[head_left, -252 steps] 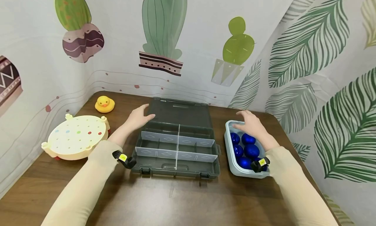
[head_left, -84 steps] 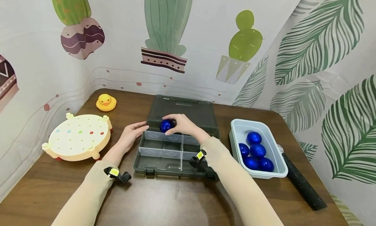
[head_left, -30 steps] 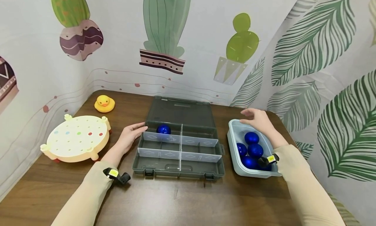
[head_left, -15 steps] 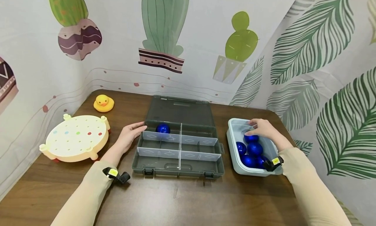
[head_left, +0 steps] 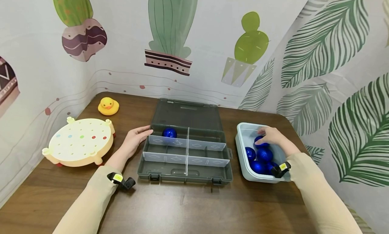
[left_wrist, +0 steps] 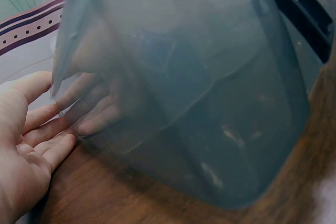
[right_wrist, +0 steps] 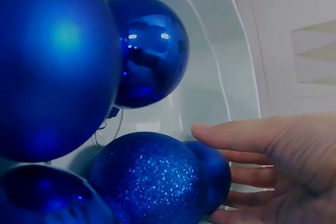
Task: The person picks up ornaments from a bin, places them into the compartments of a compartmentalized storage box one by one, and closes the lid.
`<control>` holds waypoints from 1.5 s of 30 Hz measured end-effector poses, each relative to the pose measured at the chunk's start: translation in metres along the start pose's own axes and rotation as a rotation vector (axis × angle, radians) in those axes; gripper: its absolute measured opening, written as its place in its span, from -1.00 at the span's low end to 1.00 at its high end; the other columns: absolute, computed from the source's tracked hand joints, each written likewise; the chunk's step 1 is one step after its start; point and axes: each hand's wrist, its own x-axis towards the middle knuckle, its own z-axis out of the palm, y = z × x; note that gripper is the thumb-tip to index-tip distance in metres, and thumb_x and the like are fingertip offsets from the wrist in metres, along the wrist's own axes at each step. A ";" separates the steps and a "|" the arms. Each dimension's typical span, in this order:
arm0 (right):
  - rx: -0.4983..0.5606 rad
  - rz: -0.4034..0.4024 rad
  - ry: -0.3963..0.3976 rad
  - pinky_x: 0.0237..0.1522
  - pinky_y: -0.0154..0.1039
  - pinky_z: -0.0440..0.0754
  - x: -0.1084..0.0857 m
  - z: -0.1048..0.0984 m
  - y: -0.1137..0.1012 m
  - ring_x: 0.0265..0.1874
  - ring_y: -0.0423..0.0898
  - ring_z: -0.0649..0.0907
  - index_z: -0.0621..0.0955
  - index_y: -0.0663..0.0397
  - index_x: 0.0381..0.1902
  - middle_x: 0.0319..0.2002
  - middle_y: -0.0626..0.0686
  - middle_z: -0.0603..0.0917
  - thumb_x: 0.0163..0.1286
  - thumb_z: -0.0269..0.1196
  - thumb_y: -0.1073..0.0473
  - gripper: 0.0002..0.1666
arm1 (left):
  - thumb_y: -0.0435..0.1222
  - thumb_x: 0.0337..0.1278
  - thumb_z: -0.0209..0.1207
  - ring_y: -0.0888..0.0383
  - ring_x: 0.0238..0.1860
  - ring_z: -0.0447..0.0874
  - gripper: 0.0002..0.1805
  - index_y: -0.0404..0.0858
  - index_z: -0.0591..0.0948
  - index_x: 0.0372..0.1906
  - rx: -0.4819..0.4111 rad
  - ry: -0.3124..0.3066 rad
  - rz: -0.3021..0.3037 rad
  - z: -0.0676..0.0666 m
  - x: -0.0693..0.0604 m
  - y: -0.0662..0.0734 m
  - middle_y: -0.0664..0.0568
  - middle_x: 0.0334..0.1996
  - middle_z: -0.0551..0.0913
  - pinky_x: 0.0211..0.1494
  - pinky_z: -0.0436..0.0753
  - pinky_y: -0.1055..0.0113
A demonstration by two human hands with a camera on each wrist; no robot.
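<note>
A dark translucent divided box (head_left: 182, 178) lies with its lid laid back, and one blue ball (head_left: 169, 133) sits in its back left compartment. My left hand (head_left: 131, 141) touches the box's left side with extended fingers; the left wrist view shows the hand (left_wrist: 37, 140) at the box wall (left_wrist: 210, 103). Inside the light blue tub (head_left: 243, 159) my right hand (head_left: 273, 136) has its thumb and fingers curled around the rearmost blue ball (head_left: 259, 141). In the right wrist view, the hand (right_wrist: 273, 166) grips that ball (right_wrist: 212, 174), partly hidden behind a glittery ball (right_wrist: 152, 177).
A cream round pegboard-like toy (head_left: 80, 143) on short legs stands at the left, with a yellow rubber duck (head_left: 108, 106) behind it. Several other blue balls (head_left: 264, 155) lie in the tub. Patterned cloth (head_left: 121, 41) hangs behind the table (head_left: 158, 210).
Over the earlier frames, a blue ball was placed in the box's back left compartment. My right hand then returned to the tub, lowered into it and took hold of the rearmost ball.
</note>
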 end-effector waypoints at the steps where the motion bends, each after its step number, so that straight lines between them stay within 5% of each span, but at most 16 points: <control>1: -0.002 0.004 -0.006 0.17 0.21 0.49 0.000 0.000 0.001 0.09 0.37 0.53 0.52 0.55 0.05 0.05 0.47 0.59 0.10 0.45 0.08 -0.27 | -0.12 0.33 0.19 0.20 0.30 0.41 -0.30 -0.37 0.29 0.43 -0.001 0.001 -0.002 0.000 0.000 0.000 -0.16 0.44 0.31 0.48 0.29 0.19; 8: -0.067 -0.015 -0.015 0.18 0.22 0.47 0.005 0.005 0.004 0.07 0.36 0.53 0.57 0.51 0.00 0.02 0.44 0.62 0.03 0.47 0.08 -0.30 | -0.12 0.32 0.19 0.40 0.16 0.48 -0.29 -0.37 0.29 0.43 -0.006 0.003 0.000 -0.001 0.000 0.001 -0.18 0.44 0.29 0.48 0.28 0.19; 15: -0.074 -0.031 -0.047 0.17 0.18 0.48 0.006 0.006 0.004 0.04 0.35 0.53 0.55 0.57 0.00 -0.01 0.47 0.61 -0.02 0.49 0.11 -0.26 | -0.13 0.32 0.20 0.16 0.33 0.39 -0.31 -0.36 0.30 0.43 -0.003 0.005 -0.010 0.000 0.001 0.001 -0.15 0.44 0.32 0.47 0.30 0.20; 27: -0.074 -0.041 -0.073 0.15 0.18 0.49 0.006 0.006 0.006 0.02 0.33 0.54 0.56 0.52 -0.01 0.00 0.46 0.61 -0.01 0.47 0.09 -0.29 | -0.13 0.33 0.19 0.08 0.38 0.33 -0.30 -0.36 0.29 0.43 -0.005 0.004 -0.009 0.001 0.001 0.001 -0.17 0.44 0.30 0.48 0.28 0.18; 45: 0.037 0.014 0.098 0.11 0.29 0.48 -0.015 -0.017 -0.012 0.11 0.38 0.48 0.52 0.39 0.14 0.13 0.48 0.53 0.13 0.45 0.08 -0.29 | -0.12 0.33 0.18 0.01 0.42 0.27 -0.30 -0.36 0.28 0.44 -0.007 0.001 -0.012 0.002 -0.001 0.003 -0.16 0.45 0.28 0.49 0.26 0.18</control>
